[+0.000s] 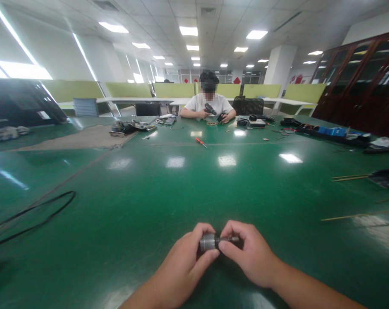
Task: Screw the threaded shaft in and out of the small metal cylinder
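- Gripped silver-grey cylindrical metal part by its wide end in left hand, half-closed with thumb and fingers around it.
- Pinched its thin shaft in right hand, nearly closed.
- Had part between both hands over glossy green tabletop; couldn't tell if touching.
- Saw orange-handled screwdriver well ahead of hands, black looped cable far left.
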`<state>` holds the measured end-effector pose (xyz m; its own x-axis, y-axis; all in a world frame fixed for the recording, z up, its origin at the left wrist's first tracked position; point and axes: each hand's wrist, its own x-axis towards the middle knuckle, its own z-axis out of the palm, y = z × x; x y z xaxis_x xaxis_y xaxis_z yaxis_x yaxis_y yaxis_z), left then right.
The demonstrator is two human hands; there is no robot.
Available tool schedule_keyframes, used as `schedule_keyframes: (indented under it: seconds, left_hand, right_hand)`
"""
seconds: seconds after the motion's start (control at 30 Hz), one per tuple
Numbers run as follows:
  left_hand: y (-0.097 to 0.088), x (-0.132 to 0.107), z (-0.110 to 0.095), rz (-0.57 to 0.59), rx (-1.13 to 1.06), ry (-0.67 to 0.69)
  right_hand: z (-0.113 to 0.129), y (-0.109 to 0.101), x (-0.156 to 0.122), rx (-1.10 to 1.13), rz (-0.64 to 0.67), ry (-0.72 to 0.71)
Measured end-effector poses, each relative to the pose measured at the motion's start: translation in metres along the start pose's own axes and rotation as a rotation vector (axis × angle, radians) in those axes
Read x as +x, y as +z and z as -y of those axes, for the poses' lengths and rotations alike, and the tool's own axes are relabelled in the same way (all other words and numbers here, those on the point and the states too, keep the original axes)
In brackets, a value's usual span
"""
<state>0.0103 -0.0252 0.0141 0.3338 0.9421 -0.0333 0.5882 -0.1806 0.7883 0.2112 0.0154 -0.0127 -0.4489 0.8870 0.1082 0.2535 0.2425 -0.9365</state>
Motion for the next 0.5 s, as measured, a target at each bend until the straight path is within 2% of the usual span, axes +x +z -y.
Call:
schedule_keyframes:
  seconds: [0.5]
  left_hand:
    - [-0.0013, 0.0002, -0.0025, 0.003, 0.008, 0.006]
  right_hand:
    - [0.0024, -0.0007, 0.0005, -0.012, -0.004, -0.005]
